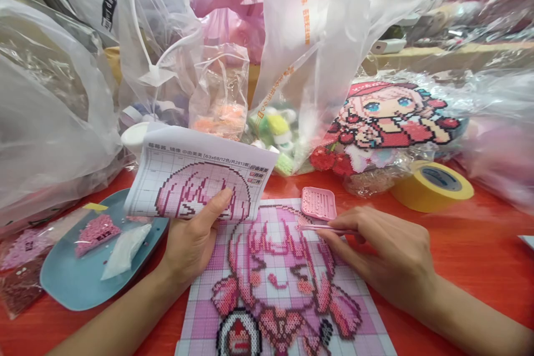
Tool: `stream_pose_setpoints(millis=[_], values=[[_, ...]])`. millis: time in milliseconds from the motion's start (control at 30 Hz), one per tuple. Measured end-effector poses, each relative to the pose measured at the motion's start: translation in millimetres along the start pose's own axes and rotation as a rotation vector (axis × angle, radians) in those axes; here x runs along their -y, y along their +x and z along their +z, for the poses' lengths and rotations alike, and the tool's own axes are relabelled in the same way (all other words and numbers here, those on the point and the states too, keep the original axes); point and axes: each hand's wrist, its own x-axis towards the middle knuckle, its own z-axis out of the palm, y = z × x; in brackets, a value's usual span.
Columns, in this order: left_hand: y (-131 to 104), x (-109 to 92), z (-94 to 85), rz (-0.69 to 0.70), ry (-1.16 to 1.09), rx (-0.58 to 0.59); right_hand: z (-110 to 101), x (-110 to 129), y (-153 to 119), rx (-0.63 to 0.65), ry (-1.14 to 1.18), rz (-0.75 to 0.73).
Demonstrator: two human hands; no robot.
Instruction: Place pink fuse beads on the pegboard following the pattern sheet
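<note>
My left hand [196, 239] grips a printed pattern sheet [204, 161], thumb on its front. The sheet shows a gridded drawing of a character's head and is tilted up above the pegboard's upper left. In my right hand [384, 250] is a pair of pink tweezers [325, 228], pinched between thumb and fingers. Their tip points left at the upper right of the fuse bead picture [279, 267], a pink-haired face outlined in dark beads. It lies on a pegboard [375, 328] with a pink and white grid. Close to the tweezers sits a small pink bead tray [318, 203].
At left, a blue plate [70, 283] holds bags of pink [95, 235] and white beads. More bead bags [20, 283] lie beside it. Yellow tape [434, 192] and a finished bead figure [396, 117] are at right. Plastic bags [317, 50] crowd the back.
</note>
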Motion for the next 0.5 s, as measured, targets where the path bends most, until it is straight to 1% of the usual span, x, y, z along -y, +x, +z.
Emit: stream_pose_setpoints(millis=[167, 500], values=[[1.1, 1.0, -2.0, 0.004, 0.005, 0.017, 0.6, 0.8, 0.1, 0.010, -0.006, -0.010], [3.2, 1.7, -1.8, 0.011, -0.010, -0.001, 0.5, 0.8, -0.6, 0.010, 0.007, -0.007]])
